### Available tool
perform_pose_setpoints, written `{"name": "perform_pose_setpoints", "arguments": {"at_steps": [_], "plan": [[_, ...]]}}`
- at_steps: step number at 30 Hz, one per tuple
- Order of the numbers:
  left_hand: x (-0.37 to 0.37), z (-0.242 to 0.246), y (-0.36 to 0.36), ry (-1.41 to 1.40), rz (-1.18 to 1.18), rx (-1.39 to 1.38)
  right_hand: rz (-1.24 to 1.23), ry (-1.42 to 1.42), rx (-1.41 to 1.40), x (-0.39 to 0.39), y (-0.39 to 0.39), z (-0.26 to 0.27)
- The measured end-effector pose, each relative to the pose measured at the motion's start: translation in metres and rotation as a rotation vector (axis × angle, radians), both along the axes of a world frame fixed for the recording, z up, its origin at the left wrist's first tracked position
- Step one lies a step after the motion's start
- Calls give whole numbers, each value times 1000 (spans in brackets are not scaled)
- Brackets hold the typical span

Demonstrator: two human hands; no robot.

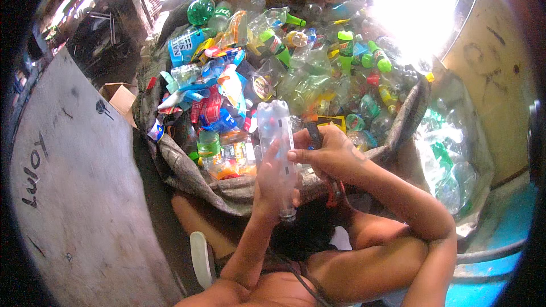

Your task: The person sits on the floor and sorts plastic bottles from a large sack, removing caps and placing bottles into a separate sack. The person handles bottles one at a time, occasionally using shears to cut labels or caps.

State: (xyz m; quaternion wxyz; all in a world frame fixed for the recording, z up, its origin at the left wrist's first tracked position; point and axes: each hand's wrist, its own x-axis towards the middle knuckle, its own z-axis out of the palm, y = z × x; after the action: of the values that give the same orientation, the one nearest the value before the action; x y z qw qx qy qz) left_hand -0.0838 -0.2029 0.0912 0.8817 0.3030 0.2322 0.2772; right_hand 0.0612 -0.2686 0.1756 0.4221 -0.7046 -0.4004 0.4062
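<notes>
My left hand (pixel 268 179) is closed around a clear plastic bottle (pixel 274 125), whose base points away from me and whose neck points toward my body. At the bottle's right side, my right hand (pixel 326 147) grips a dark-handled tool (pixel 314 134) with an orange part; its blade cannot be made out. The right thumb touches the bottle's side. Past both hands lies a large open woven sack (pixel 187 179) filled with plastic bottles and wrappers. Among them are green soda bottles (pixel 345 49), a blue wrapper (pixel 186 47) and a green-banded bottle (pixel 208 145).
A grey board with writing (pixel 81 170) stands on the left, near a cardboard box (pixel 120 98). To the right are a translucent bag of bottles (pixel 452 166) and a tan panel (pixel 495 68). Something orange-handled (pixel 333 194) is below my right hand.
</notes>
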Motion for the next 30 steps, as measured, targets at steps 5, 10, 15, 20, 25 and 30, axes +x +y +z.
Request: {"name": "perform_pose_setpoints", "arguments": {"at_steps": [5,10,15,20,25,30], "plan": [[-1,3,-4,52,-64,249,-27,177,-20,-2,-3,2],[-6,-28,-4,-104,-138,-25,60,231,70,-5,-8,2],[-8,-56,8,-367,-268,53,81,234,84,-6,-9,3],[-5,-40,-7,-123,-38,221,-35,207,28,-7,-12,4],[-1,-17,-15,-144,-13,212,-31,133,35,-6,-14,1],[-6,-25,-3,-662,-385,-685,-20,-3,162,-10,-10,-8]]}}
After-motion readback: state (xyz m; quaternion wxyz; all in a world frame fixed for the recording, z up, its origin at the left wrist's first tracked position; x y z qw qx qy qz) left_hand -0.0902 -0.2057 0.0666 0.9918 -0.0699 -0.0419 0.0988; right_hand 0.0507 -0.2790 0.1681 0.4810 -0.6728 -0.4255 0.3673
